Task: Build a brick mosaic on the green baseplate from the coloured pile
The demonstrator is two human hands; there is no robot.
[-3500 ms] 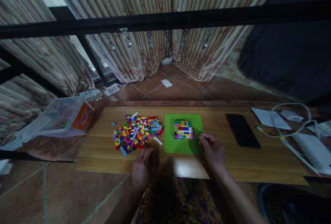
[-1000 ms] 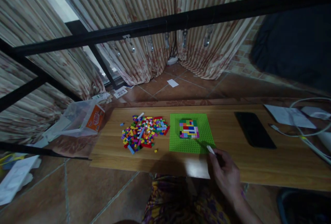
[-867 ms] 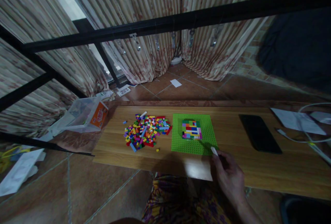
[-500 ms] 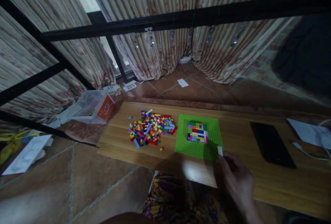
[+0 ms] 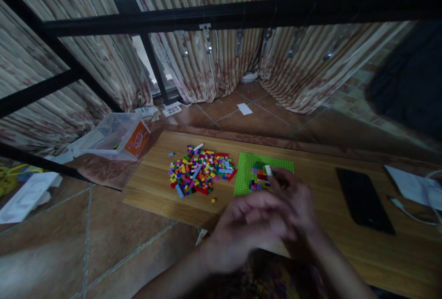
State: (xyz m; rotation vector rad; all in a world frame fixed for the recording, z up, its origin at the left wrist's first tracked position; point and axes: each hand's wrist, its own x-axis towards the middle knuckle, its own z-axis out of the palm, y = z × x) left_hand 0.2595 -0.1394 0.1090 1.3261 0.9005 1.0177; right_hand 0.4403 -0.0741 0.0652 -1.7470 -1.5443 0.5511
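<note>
White brick (image 5: 268,170) pinched in right hand (image 5: 297,202) over green baseplate (image 5: 247,174), frame centre. Left hand (image 5: 245,230) blurred, grip unclear. Small patch built; brick pile (image 5: 200,174) mostly unused.

The person's right hand (image 5: 297,200) reaches forward with fingertips pinched together, while the blurred left hand (image 5: 245,230) hovers just beside it, fingers loosely curled, both forearms extended.

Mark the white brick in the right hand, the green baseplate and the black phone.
white brick (image 5: 268,170), head view: on its pale top face, at the fingertips.
green baseplate (image 5: 246,174), head view: on the bare studded left part.
black phone (image 5: 364,200), head view: on the middle of its dark screen.
</note>
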